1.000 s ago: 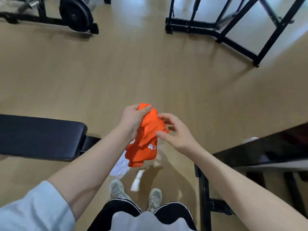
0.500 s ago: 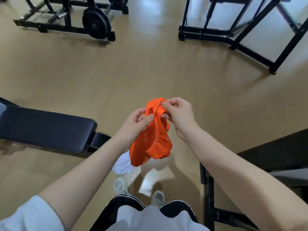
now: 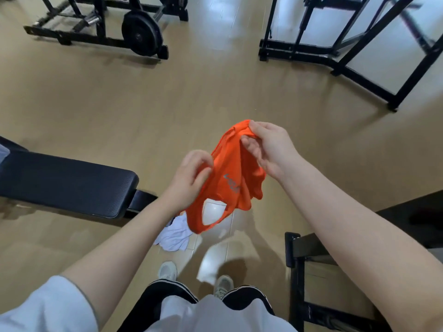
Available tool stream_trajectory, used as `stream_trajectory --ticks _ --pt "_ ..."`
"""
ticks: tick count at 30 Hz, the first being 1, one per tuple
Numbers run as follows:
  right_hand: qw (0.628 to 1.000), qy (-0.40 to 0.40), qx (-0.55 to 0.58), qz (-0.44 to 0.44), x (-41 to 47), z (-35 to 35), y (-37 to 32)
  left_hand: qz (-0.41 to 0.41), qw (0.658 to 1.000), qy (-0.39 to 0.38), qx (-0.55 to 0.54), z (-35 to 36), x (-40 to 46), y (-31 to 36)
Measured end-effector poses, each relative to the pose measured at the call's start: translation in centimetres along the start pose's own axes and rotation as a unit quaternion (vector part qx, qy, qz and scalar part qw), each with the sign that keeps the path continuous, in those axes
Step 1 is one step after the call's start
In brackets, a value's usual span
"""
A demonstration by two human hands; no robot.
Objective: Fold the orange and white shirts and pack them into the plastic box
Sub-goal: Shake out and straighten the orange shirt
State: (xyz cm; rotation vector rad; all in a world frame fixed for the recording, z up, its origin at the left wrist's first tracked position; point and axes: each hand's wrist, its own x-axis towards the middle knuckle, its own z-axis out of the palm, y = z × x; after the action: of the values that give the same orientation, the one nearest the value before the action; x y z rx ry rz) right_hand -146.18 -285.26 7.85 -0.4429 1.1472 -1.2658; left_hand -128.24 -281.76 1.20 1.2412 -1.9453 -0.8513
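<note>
An orange sleeveless shirt (image 3: 227, 178) with a grey logo hangs bunched in the air in front of me. My right hand (image 3: 268, 149) pinches its top edge, higher up. My left hand (image 3: 191, 178) grips its left edge, lower down, fingers curled into the cloth. An armhole opens near the shirt's bottom. A white shirt (image 3: 173, 233) lies crumpled on the floor below, partly behind my left forearm. No plastic box is in view.
A black padded bench (image 3: 64, 180) stretches in from the left. A black frame (image 3: 297, 257) stands at the lower right. A weight machine with a plate (image 3: 141, 32) and a black rack (image 3: 335, 53) stand at the far side of the tan floor. My feet (image 3: 167, 270) are below.
The shirt has been pulled wider between the hands: my right hand rose and moved right with the top edge, and my left hand took a lower grip on the left edge.
</note>
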Motion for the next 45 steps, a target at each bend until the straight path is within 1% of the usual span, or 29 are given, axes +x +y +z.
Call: stream_trajectory --ticks 1,2,3,5,6,8,9,10,11,13,14,17,19,23,26,28,29,31,33,34,35,36,38,39,40,42,43,44,45 --pt "0.999 -0.009 0.046 0.005 -0.1 0.5 -0.2 0.021 0.997 -0.049 0.047 0.2 0.1 -0.3" --pt "0.996 -0.011 0.085 0.003 0.0 1.0 -0.5 0.005 0.989 -0.096 0.110 0.2 0.2 -0.8" --pt "0.994 -0.005 0.113 -0.004 0.0 1.4 -0.9 -0.033 0.976 -0.119 0.180 0.0 0.3 -1.6" --pt "0.990 0.016 0.139 -0.023 0.0 1.9 -1.7 -0.108 0.940 -0.138 0.293 -1.1 0.4 -3.3" --pt "0.988 0.026 0.148 -0.033 0.2 1.9 -1.9 -0.128 0.924 -0.145 0.329 -1.8 0.4 -4.1" --pt "0.983 0.055 0.168 -0.048 1.0 1.8 -1.8 -0.138 0.903 -0.177 0.366 -3.5 0.2 -5.1" --pt "0.982 0.073 0.168 -0.055 1.5 1.7 -1.6 -0.136 0.908 -0.191 0.347 -4.3 0.1 -5.7" --pt "0.982 0.095 0.152 -0.063 2.1 1.6 -1.1 -0.138 0.925 -0.202 0.290 -5.0 0.0 -5.9" --pt "0.983 0.115 0.123 -0.069 2.6 1.6 -0.4 -0.143 0.945 -0.208 0.208 -5.7 0.0 -5.8" --pt "0.987 0.145 0.039 -0.062 3.4 1.9 1.9 -0.127 0.969 -0.205 0.054 -7.0 0.4 -4.3" --pt "0.987 0.152 -0.006 -0.054 3.5 2.1 3.4 -0.105 0.976 -0.191 0.021 -7.5 0.9 -3.8" --pt "0.984 0.129 -0.105 -0.057 2.9 3.5 7.6 -0.052 0.991 -0.120 0.016 -8.3 2.4 -2.6" --pt "0.982 0.105 -0.142 -0.069 1.7 4.7 9.6 -0.057 0.994 -0.090 0.005 -8.8 3.2 -2.7" --pt "0.969 0.053 -0.216 -0.109 -1.4 5.9 13.4 -0.085 0.993 -0.077 -0.015 -9.1 4.0 -3.4" --pt "0.966 0.004 -0.241 -0.093 -3.0 6.8 16.8 -0.114 0.988 -0.070 -0.076 -9.3 3.9 -4.3" --pt "0.949 0.017 -0.291 -0.115 -3.1 7.5 19.0 -0.119 0.987 -0.080 -0.077 -9.4 3.7 -4.9" --pt "0.940 0.040 -0.314 -0.130 -2.9 7.8 19.9 -0.111 0.989 -0.088 -0.052 -9.6 3.5 -5.2" --pt "0.916 0.111 -0.353 -0.152 -3.0 8.0 20.9 -0.091 0.991 -0.095 0.031 -10.1 3.2 -6.1" --pt "0.877 0.152 -0.433 -0.141 -3.1 7.4 21.7 -0.089 0.989 -0.077 0.093 -10.7 3.1 -7.7" --pt "0.852 0.149 -0.487 -0.119 -3.3 6.8 22.1 -0.099 0.988 -0.063 0.098 -10.9 3.1 -8.6" --pt "0.831 0.139 -0.530 -0.095 -3.6 6.1 22.2 -0.118 0.988 -0.052 0.084 -11.2 3.0 -9.4" --pt "0.818 0.132 -0.555 -0.069 -3.9 5.4 22.4 -0.141 0.988 -0.043 0.043 -11.4 3.0 -10.0" --pt "0.808 0.134 -0.571 -0.051 -4.6 4.2 22.4 -0.173 0.981 -0.041 -0.081 -11.6 2.4 -10.5" --pt "0.806 0.131 -0.574 -0.058 -4.8 4.0 22.2 -0.179 0.975 -0.056 -0.120 -11.6 2.0 -10.3" --pt "0.807 0.123 -0.573 -0.073 -4.9 4.3 21.9 -0.174 0.971 -0.091 -0.135 -11.3 1.4 -10.2" --pt "0.809 0.097 -0.568 -0.116 -5.0 5.3 20.9 -0.141 0.960 -0.204 -0.130 -10.5 0.1 -9.4" --pt "0.799 0.081 -0.579 -0.138 -5.1 5.9 20.4 -0.122 0.947 -0.275 -0.110 -10.1 -0.5 -8.9" --pt "0.780 0.069 -0.603 -0.152 -5.2 6.3 19.9 -0.101 0.933 -0.340 -0.070 -9.8 -0.8 -8.8" --pt "0.756 0.064 -0.630 -0.166 -5.3 6.4 19.4 -0.065 0.921 -0.385 -0.016 -9.5 -1.1 -8.6"
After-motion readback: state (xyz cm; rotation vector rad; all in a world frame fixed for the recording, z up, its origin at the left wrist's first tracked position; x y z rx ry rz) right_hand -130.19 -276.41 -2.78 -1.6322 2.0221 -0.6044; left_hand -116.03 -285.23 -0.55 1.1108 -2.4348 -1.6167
